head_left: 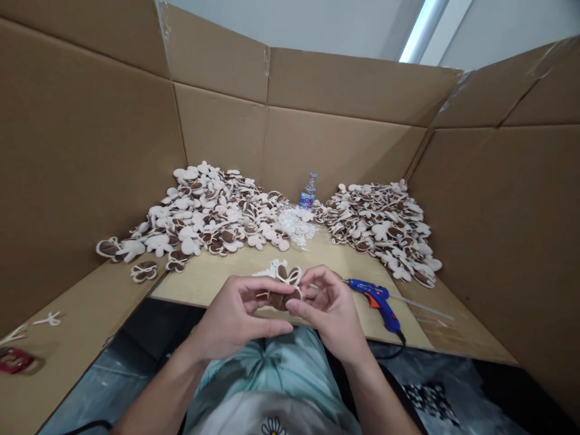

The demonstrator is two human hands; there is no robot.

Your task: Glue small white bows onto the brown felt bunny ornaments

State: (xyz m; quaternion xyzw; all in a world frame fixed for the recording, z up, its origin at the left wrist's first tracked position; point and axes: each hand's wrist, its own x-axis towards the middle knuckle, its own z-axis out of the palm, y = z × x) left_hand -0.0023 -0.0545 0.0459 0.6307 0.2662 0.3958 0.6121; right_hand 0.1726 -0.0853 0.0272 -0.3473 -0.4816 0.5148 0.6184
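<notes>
Between both hands, over the board's near edge, is a brown felt flower-shaped piece [284,298] with a cream cord bow on it. My left hand [247,308] grips it from the left, fingers over its top and thumb below. My right hand [328,305] pinches its right side with thumb and fingers. Just behind the piece lies a small heap of white pieces [274,267], partly hidden by the hands. A blue glue gun [374,297] with an orange trigger rests right of my right hand, a clear glue stick [423,308] sticking out behind it.
Large piles of brown and white felt pieces stand at the back left [199,211] and back right [380,226]. A plastic bag of small white parts [296,226] and a water bottle [308,192] sit between them. Cardboard walls [344,139] surround the table. A red object [16,360] lies far left.
</notes>
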